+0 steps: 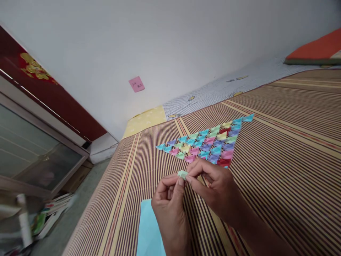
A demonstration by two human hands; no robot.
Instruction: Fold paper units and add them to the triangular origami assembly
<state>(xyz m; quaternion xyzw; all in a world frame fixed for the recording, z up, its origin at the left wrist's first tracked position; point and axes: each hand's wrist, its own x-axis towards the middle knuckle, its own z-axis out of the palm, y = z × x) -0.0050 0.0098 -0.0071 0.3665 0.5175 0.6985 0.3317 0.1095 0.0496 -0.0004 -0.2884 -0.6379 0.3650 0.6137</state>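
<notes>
A small piece of folded pale green paper (182,174) is pinched between both hands. My left hand (170,206) grips its lower left side with thumb and forefinger. From the right, my right hand (213,181) closes thumb and forefinger on its other edge. Just beyond the hands, many small folded paper pieces (209,140) in blue, green, pink, purple, yellow and red lie in rows forming a triangle; my right hand covers its near part. Partly behind my left hand lies a light blue paper sheet (150,227).
A striped bamboo mat (287,160) covers the bed-like surface. Along the wall runs patterned cloth (205,96), with an orange folded cloth (317,48) at the far right. A pink note (136,84) is stuck to the wall. Papers (53,213) lie low beside the glass-panelled door (39,149).
</notes>
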